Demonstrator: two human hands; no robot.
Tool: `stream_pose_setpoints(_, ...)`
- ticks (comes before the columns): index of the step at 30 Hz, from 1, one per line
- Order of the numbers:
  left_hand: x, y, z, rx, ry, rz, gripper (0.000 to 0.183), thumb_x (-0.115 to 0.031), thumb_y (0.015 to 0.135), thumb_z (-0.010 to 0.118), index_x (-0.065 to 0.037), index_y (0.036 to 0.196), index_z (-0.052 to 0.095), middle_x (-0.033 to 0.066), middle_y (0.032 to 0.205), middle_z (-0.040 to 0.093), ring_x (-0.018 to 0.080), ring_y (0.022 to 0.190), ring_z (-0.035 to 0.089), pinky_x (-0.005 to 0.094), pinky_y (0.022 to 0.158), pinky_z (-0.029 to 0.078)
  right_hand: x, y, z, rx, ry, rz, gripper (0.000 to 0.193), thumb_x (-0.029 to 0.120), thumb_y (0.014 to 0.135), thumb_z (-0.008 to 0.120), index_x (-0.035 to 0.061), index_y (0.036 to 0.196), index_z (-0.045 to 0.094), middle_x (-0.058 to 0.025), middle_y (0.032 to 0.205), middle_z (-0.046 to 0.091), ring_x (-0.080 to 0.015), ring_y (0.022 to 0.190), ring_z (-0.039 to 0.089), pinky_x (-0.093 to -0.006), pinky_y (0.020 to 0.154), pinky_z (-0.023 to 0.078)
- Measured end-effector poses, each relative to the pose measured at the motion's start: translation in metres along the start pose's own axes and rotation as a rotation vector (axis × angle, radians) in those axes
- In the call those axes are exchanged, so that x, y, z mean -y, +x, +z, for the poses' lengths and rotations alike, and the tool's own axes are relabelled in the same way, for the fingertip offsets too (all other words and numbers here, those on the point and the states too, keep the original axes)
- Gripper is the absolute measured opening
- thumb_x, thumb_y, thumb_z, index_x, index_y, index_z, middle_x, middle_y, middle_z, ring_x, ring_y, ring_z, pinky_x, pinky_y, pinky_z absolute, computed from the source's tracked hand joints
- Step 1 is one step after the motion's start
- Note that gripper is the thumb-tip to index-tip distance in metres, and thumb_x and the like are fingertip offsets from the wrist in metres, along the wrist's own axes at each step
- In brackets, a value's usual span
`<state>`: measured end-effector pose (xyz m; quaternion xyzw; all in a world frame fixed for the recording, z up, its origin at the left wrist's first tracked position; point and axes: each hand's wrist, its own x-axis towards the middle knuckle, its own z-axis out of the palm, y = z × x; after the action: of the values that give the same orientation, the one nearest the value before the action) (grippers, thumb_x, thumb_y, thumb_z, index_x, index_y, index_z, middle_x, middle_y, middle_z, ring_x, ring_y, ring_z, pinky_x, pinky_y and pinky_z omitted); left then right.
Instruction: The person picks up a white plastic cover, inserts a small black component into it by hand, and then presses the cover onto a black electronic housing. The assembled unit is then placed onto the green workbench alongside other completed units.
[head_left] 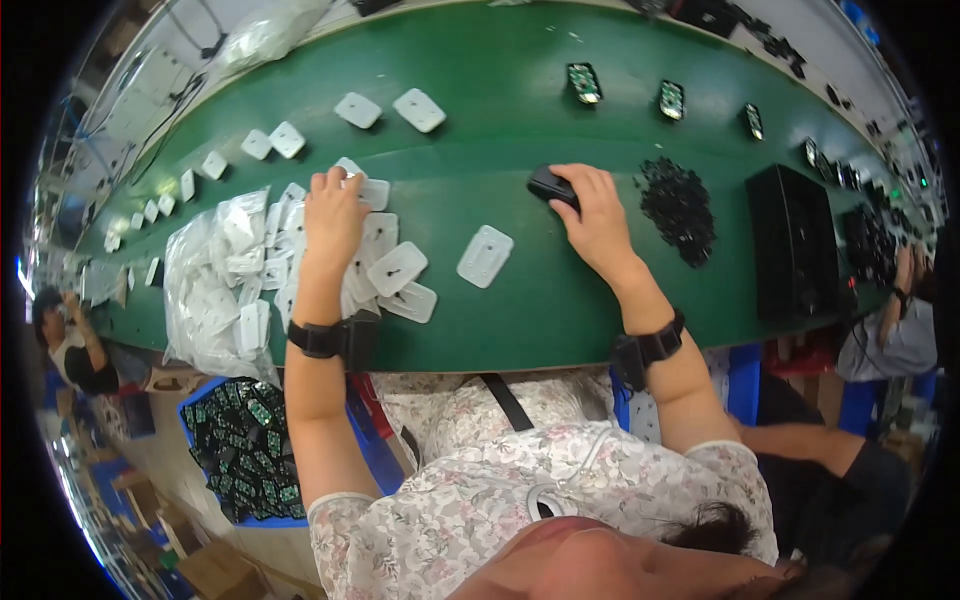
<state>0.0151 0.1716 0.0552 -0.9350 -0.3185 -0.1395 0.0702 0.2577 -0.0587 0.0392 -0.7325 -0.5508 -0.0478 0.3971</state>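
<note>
My left hand (pixel 335 215) is at the far edge of a heap of white plastic trays (pixel 378 238), its bent fingers closed over a white tray (pixel 375 193). Its fingertips are partly hidden from me. In my right hand (pixel 597 215) is a small black plastic casing (pixel 546 184), gripped between thumb and fingers just above the green table (pixel 480 335). A single white tray (pixel 486 256) with rounded corners lies flat between my two hands. Right of my right hand spreads a pile of small black parts (pixel 678 210).
A clear bag (pixel 215 290) of white trays sits left. More trays (pixel 419 110) and black casings with green circuit boards (pixel 585 83) line the far side. A black box (pixel 790 240) stands right. Below the table, a blue crate (pixel 285 522) holds circuit boards. Other people sit at both sides.
</note>
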Motion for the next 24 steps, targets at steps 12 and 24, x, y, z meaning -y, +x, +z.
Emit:
stream_pose_setpoints(12,0.0,0.027,-0.016,0.1,0.179,0.284,0.037,-0.01,0.063,0.071,-0.008,0.098,0.056,0.0093,0.095,0.053,0.0265,0.096,0.05,0.036,0.075,0.043,-0.003,0.0,0.002,-0.016,0.011,0.04,0.037,0.006,0.076,0.065,0.0083,0.111,0.055,-0.0096,0.11,0.055,-0.0307,0.103,0.049,-0.0382,0.088,0.042)
stream_pose_setpoints(24,-0.062,0.053,-0.018,0.209,-0.907,-0.249,0.043,-0.021,0.078,0.066,-0.005,0.111,0.045,0.0153,0.084,0.064,0.0231,0.068,0.063,0.0345,0.057,0.05,-0.002,-0.003,0.002,-0.012,-0.004,0.042,0.039,0.004,0.075,0.065,0.0079,0.111,0.054,-0.0095,0.108,0.055,-0.0308,0.103,0.049,-0.0387,0.088,0.042)
